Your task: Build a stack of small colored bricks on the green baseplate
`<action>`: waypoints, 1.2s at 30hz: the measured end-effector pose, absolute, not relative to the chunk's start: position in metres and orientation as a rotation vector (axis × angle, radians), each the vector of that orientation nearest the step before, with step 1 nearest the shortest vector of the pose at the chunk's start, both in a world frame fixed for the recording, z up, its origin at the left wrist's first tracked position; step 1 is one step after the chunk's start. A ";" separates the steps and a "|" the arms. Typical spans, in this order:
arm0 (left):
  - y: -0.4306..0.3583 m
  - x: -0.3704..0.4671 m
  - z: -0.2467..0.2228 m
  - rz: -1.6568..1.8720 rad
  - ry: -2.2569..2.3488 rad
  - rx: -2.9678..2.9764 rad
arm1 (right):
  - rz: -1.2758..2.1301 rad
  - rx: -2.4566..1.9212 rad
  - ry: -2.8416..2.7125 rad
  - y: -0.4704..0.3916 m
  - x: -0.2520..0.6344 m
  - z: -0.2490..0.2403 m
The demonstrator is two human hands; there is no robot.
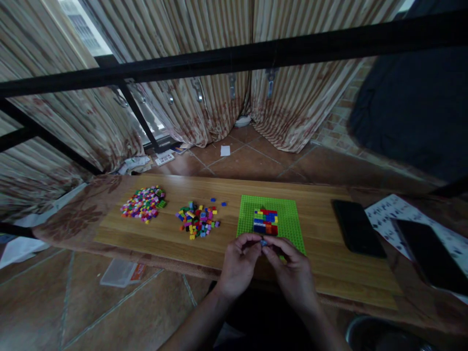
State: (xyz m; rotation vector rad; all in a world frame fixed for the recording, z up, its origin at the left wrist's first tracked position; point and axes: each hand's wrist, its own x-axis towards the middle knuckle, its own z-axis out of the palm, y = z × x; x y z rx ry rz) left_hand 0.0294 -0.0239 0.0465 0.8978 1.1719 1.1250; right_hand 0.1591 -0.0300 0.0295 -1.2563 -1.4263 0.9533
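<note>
Between the fingertips of both hands is a small blue-grey toy brick (263, 242), partly covered by the fingers. My left hand (241, 263) pinches it from the left, and my right hand (290, 265) pinches it from the right. Both hands are over the near edge of a green studded baseplate (298, 224). On that plate sits a block of joined bricks (266, 222) in red, blue, yellow, white and orange, just beyond my fingertips. To the left lies a loose pile of mixed building bricks (199, 219), with two blue bricks (218, 202) apart from it.
A second pile of small colourful pieces (144, 202) lies farther left on the wooden table (314, 195). Rightward are a black phone (356, 228), a printed sheet (387, 214) and another dark device (433, 256). A clear plastic box (117, 273) is on the floor.
</note>
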 end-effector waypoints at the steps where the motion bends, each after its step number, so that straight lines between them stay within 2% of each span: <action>1: -0.024 0.029 0.048 1.125 1.173 0.913 | 0.933 -1.269 -1.457 -0.029 0.160 0.030; 15: -0.024 0.030 0.039 1.107 1.225 0.900 | 0.713 -1.400 -1.621 -0.027 0.179 0.030; 22: -0.003 0.012 0.025 1.204 1.415 0.875 | 0.413 -1.393 -1.720 -0.002 0.173 0.030; 28: 0.015 0.008 0.019 1.183 1.397 0.924 | 0.195 -1.397 -1.833 0.012 0.156 0.019; 36: 0.016 0.009 0.014 1.139 1.372 0.930 | 0.143 -1.419 -1.737 0.010 0.163 0.015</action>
